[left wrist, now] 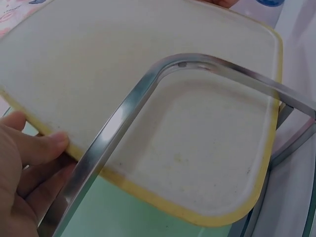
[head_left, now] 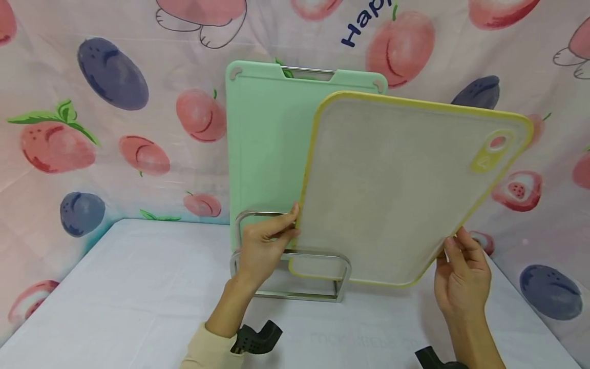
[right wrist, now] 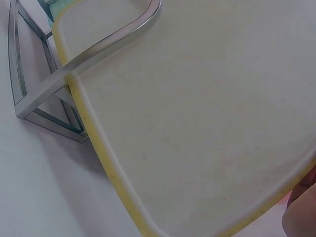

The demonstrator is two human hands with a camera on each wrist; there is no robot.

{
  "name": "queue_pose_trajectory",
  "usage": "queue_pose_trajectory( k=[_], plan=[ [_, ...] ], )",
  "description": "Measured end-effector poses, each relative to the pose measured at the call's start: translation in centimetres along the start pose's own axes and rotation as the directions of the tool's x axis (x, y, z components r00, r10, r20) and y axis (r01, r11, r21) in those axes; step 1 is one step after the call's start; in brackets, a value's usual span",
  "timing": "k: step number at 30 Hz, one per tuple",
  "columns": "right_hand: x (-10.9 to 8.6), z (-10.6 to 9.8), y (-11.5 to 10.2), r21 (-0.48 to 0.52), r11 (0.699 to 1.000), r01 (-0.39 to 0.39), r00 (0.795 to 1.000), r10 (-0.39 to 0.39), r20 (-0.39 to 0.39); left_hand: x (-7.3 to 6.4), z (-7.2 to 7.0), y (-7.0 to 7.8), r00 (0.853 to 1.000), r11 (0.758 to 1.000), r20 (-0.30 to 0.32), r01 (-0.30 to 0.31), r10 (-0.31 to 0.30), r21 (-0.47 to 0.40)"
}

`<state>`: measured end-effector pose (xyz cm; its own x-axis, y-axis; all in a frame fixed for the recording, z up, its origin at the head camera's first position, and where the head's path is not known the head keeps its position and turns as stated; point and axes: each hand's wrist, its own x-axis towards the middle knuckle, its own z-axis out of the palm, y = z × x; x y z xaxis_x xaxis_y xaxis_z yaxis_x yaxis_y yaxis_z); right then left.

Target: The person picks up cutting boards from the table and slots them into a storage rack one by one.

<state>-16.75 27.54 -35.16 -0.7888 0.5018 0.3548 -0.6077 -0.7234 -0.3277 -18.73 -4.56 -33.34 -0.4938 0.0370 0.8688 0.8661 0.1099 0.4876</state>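
A white cutting board (head_left: 387, 189) with a yellow rim is held tilted, its right side raised. My left hand (head_left: 265, 251) pinches its left edge between thumb and fingers, as the left wrist view also shows with the hand (left wrist: 29, 158) beside a metal bar (left wrist: 123, 113). At the lower right edge, my right hand (head_left: 463, 277) grips the rim; only part of that hand (right wrist: 302, 207) appears in the right wrist view. The board's lower left corner sits behind the front loop of a metal rack (head_left: 299, 295). A green cutting board (head_left: 267, 143) stands upright behind, its lower part partly hidden.
The rack stands on a white-covered table (head_left: 138, 297). Behind it hangs a fruit-printed cloth (head_left: 152, 66), close to the back of the green board. Black wrist mounts (head_left: 257, 338) are on both forearms.
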Motion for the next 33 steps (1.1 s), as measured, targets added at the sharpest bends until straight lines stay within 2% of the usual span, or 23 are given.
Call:
queue_pose_trajectory(
  k=[6,22,33],
  plan=[
    [-0.1,0.0,0.2,-0.022,1.000,0.002,1.000,-0.002,0.020,0.0,-0.6,-0.3,0.998,0.998,0.034,-0.050,0.051,-0.034],
    [-0.6,0.2,0.7,-0.009,1.000,-0.013,0.996,0.014,0.085,0.2,-1.7,-0.7,0.997,0.998,0.039,-0.068,0.067,0.010],
    [-0.9,0.6,1.0,-0.035,0.999,-0.007,0.999,0.008,0.050,0.1,-2.4,-1.2,0.994,0.995,0.063,-0.087,0.089,-0.043]
  ],
)
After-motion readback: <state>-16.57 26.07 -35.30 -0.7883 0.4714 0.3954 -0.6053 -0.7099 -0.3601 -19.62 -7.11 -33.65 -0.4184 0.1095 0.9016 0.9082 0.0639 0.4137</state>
